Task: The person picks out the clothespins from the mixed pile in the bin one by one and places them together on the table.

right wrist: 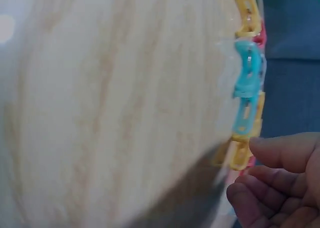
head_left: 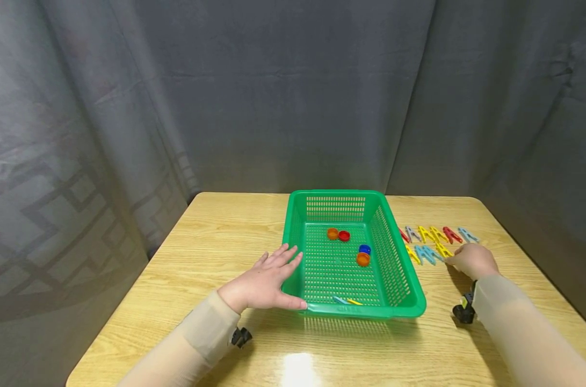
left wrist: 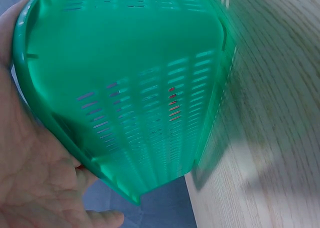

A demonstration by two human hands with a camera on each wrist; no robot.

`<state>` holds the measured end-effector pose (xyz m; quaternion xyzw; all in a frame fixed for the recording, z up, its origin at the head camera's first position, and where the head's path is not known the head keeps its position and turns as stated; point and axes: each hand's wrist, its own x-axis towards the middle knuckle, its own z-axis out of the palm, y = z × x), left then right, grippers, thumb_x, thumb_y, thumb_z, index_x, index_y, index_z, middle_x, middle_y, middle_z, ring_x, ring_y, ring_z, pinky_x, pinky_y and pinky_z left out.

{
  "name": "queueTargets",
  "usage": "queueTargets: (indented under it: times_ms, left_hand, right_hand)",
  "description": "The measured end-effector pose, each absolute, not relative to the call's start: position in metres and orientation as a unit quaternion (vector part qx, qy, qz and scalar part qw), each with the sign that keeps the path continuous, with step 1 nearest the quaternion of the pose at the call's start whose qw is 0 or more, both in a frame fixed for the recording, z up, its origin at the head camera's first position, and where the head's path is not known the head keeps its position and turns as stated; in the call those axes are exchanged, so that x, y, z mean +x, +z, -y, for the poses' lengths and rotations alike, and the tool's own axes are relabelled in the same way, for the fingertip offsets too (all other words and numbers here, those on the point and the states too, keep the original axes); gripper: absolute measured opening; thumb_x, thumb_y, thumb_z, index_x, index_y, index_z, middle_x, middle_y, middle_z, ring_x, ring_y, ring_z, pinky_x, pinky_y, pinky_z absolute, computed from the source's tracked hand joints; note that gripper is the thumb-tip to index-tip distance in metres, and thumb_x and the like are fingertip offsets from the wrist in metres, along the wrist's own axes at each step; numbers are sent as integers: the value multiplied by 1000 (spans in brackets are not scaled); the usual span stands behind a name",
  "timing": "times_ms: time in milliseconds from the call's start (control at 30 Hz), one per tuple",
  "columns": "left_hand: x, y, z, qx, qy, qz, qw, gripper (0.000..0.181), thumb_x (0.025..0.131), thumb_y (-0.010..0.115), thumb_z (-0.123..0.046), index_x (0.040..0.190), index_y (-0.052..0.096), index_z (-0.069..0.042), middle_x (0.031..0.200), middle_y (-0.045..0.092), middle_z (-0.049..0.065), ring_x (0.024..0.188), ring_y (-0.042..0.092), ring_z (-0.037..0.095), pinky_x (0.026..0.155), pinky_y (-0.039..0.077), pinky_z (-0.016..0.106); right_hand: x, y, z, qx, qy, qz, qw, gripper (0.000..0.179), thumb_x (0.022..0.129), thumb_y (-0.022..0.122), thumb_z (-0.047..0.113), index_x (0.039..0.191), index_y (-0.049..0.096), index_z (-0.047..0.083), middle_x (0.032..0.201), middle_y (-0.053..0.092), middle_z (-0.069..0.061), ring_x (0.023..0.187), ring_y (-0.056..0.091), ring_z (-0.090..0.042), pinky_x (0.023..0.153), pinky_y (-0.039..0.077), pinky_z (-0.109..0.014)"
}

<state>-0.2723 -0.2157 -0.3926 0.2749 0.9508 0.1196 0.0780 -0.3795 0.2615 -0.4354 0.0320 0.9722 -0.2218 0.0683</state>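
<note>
My left hand rests on the near left corner of the green plastic basket, fingers spread and mostly straight. The palm lies along the basket's rim in the left wrist view. Out to the right of the basket, my right hand reaches down at the near end of two rows of clothespins. In the right wrist view its thumb and forefinger tips stand apart, right at a yellow clothespin. Two light blue clothespins, one of them a blue clothespin, lie just beyond it.
Inside the basket are an orange cap, a blue cap, a red cap and another orange cap. Blue and yellow pieces lie by its near wall. Behind the wooden table hangs a grey curtain.
</note>
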Motion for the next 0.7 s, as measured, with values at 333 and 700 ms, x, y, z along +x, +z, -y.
queueTargets:
  times_ms: [333, 700]
  left_hand:
    - [-273, -393, 216, 275, 120, -950, 81, 108, 77, 51, -79, 156, 12, -17, 161, 1, -2, 147, -7, 19, 114, 5, 56]
    - [-273, -392, 216, 276, 121, -950, 78, 108, 77, 51, -79, 155, 12, -16, 162, 2, -2, 147, -6, 21, 114, 5, 55]
  right_hand:
    - [-374, -397, -243, 4, -234, -972, 2, 23, 89, 58, 16, 88, 57, -6, 75, 52, -14, 67, 46, -26, 57, 36, -36]
    - [-367, -347, -202, -85, -216, -972, -38, 35, 93, 59, 23, 110, 59, -9, 104, 61, -29, 84, 58, -35, 69, 47, -49]
